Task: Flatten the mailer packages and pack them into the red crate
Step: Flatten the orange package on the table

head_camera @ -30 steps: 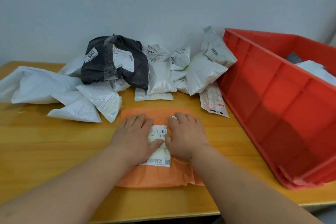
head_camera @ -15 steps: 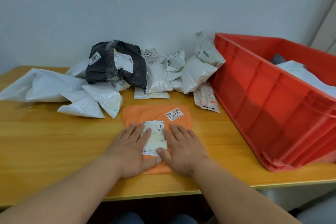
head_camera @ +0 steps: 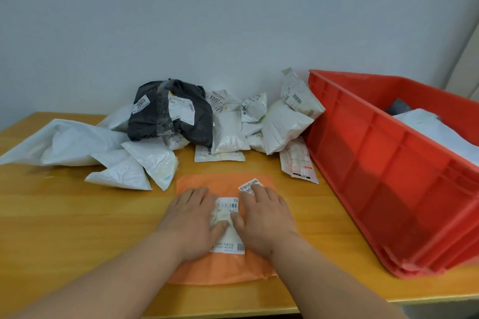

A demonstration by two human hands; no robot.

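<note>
1. Head view: the left hand [head_camera: 193,223] and right hand [head_camera: 264,220] lie palm-down, side by side, on the orange mailer [head_camera: 223,267], which lies on the tabletop [head_camera: 64,215] near its front edge.
2. Each grip is wide and flat, fingers spread, pressing and clasping nothing.
3. The red crate [head_camera: 388,176] stands just right, white mailers already inside.
4. Risk: trapped air could puff the mailer back up once released.
5. The slick film could skid toward the tabletop's edge under uneven pressure.

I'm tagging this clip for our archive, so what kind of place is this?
Probably a parcel sorting or packing station, though it's a plain room. Labelled mailer packages are heaped on a wooden table against a bare wall, a red crate beside them, and both hands press an orange mailer flat.
</note>
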